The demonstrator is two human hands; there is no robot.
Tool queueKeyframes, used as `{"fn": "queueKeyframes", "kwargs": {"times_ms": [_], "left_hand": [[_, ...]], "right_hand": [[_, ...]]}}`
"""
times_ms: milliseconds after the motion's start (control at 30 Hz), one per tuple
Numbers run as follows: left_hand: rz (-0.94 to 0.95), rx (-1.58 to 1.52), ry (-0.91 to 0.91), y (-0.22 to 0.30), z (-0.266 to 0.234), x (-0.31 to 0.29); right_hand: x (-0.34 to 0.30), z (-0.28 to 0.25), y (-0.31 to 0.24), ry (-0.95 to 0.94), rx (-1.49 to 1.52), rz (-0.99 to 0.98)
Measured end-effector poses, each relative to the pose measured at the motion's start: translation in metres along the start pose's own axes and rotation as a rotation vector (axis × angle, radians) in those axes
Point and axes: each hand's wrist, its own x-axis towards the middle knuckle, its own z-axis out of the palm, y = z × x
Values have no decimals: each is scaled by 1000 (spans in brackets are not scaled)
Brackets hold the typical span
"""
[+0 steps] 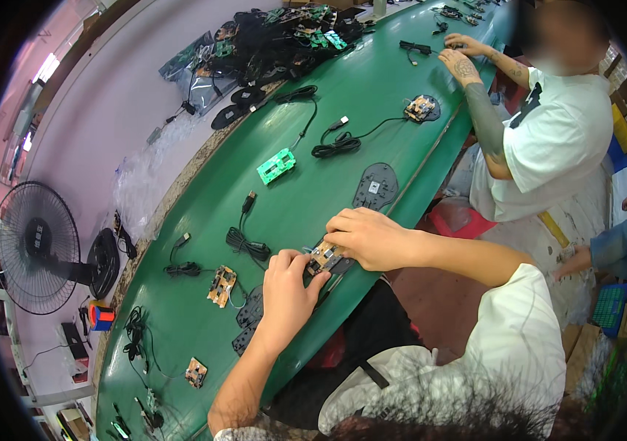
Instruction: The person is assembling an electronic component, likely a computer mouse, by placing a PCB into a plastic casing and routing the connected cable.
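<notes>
A tan circuit board [326, 255] with dark parts lies over a black plastic base near the belt's close edge. My left hand [286, 290] pinches its left end between thumb and fingers. From the right, my right hand [374, 237] grips the other end, fingers curled over it. My palms partly hide the base. Just beyond my right hand rests a rounded black plastic base [375, 187] with a small pale square on it. Left of my left hand are another tan board [221, 286] and more black plastic bases [250, 309].
Coiled black USB cables [247, 245] and a green circuit board [277, 166] lie on the green belt [203, 198]. Farther along sits a cabled board [421, 108]. A tangled heap [277, 44] covers the far-left ledge, near a black fan [37, 246]. A co-worker [549, 140] works at right.
</notes>
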Motion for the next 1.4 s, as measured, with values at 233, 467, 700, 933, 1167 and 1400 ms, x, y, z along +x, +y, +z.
{"fn": "queueKeyframes", "kwargs": {"times_ms": [233,467,700,933,1167,1400], "left_hand": [[27,67,18,-1,7,-6],[42,113,6,-4,4,-1],[20,97,-41,-7,2,7],[19,107,-63,-8,1,7],[57,130,-68,-10,-1,6],[101,107,21,-12,4,2]], "right_hand": [[-5,6,-1,100,8,11],[7,2,17,20,184,88],[18,8,13,39,221,245],[14,13,12,82,215,238],[1,5,9,42,204,137],[-3,9,-4,70,2,59]]}}
